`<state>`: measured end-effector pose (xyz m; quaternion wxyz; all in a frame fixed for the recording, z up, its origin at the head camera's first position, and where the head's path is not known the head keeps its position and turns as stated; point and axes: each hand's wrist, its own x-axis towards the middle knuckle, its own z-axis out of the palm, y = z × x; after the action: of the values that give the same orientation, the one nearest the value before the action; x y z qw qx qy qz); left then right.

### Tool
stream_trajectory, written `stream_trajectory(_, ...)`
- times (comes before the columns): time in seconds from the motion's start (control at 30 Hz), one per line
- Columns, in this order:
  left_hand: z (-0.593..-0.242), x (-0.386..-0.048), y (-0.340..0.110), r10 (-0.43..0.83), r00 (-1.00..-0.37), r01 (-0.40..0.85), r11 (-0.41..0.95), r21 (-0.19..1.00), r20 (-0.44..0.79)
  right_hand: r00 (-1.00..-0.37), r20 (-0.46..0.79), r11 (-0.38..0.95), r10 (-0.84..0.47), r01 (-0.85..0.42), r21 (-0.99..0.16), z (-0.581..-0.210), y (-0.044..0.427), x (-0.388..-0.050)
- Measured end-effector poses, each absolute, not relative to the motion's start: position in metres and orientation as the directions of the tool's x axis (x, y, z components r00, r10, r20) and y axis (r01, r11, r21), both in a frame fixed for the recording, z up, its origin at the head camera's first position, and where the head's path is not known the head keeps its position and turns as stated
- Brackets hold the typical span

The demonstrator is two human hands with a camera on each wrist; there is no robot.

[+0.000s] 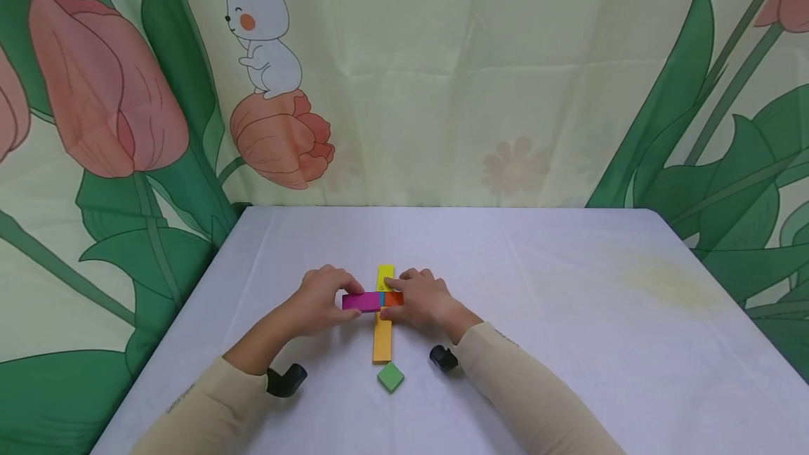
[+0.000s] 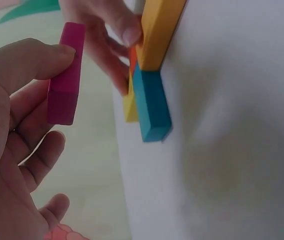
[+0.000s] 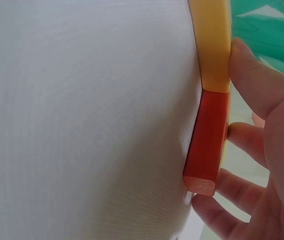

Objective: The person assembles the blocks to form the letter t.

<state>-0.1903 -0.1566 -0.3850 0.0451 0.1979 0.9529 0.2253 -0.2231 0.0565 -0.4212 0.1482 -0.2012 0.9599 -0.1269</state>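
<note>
My left hand (image 1: 325, 302) pinches a magenta block (image 1: 360, 302) between thumb and fingers. In the left wrist view it is held apart from a blue block (image 2: 152, 105) lying on the table. That blue block meets a light-orange block (image 1: 382, 343), a red-orange block (image 3: 208, 135) and a yellow block (image 1: 385, 274) in a cross-like layout. Over the red-orange arm is my right hand (image 1: 426, 297). Its thumb touches the light-orange block and its forefinger reaches the yellow one, with the fingers mostly extended. The magenta block hides most of the blue one in the head view.
A green block (image 1: 390, 377) lies turned like a diamond just below the light-orange block. Black wrist devices (image 1: 286, 380) sit by both sleeves. The white-covered table (image 1: 537, 286) ends at a curtain (image 1: 417, 76) printed with tulips and a rabbit.
</note>
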Motion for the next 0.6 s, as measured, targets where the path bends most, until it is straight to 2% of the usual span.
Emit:
stream_trajectory(0.33, -0.389, -0.168, -0.15, 0.477, -0.879, 0.424, 0.786, 0.45, -0.004, -0.876, -0.239, 0.893, -0.42, -0.35, -0.284, -0.42, 0.057, -0.223)
stream_trajectory(0.6, -0.394, -0.155, -0.144, 0.542, -0.84, 0.473, 0.749, 0.464, -0.019, -0.873, -0.227, 0.88, -0.431, -0.351, -0.321, -0.419, 0.058, -0.222)
